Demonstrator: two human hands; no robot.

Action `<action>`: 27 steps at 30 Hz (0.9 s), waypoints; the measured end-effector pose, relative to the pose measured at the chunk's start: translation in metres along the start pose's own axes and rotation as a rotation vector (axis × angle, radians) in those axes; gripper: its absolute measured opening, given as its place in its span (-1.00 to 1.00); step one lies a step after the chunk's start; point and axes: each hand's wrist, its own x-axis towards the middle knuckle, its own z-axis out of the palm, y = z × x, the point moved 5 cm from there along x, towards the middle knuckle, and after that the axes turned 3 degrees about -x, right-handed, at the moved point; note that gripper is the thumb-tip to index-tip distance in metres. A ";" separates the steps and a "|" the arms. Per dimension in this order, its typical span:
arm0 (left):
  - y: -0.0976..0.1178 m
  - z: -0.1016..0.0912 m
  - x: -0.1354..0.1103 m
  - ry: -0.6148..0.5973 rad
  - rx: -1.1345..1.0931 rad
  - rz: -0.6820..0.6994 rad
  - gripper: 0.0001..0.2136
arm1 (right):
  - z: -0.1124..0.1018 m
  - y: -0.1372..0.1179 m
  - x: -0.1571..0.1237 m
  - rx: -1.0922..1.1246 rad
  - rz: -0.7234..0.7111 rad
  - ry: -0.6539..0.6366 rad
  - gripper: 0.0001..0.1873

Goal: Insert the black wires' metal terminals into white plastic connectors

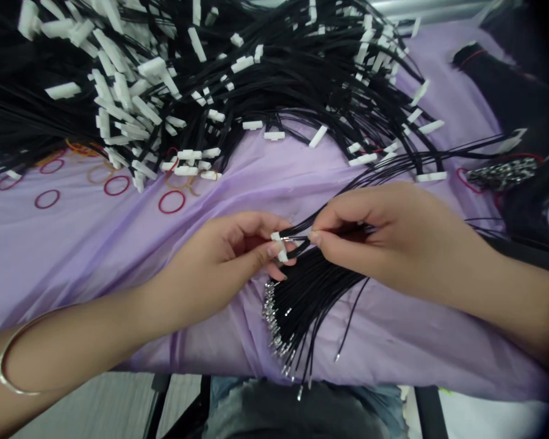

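My left hand [231, 253] pinches a small white connector housing [279, 246] between thumb and fingers. My right hand [375, 228] is closed on thin black wires [333, 230], their ends meeting the connector. Under both hands a bundle of black wires with metal terminal tips [293, 311] fans out toward the table's front edge. A thin bangle [9, 360] circles my left wrist.
A big heap of black wires fitted with white connectors [165, 79] covers the back of the purple cloth [96, 244]. Red and orange rubber bands [171, 201] lie scattered at the left. Another terminal bundle [503, 174] sits at the right, beside dark wire bundles.
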 end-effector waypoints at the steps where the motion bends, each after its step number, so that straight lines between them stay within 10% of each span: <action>1: 0.000 0.000 0.000 0.005 0.001 -0.004 -0.88 | 0.000 -0.001 0.000 -0.009 -0.011 -0.002 -0.84; 27: 0.004 0.001 0.003 -0.029 0.036 0.021 -0.87 | 0.001 -0.004 0.001 -0.145 -0.056 0.043 -0.83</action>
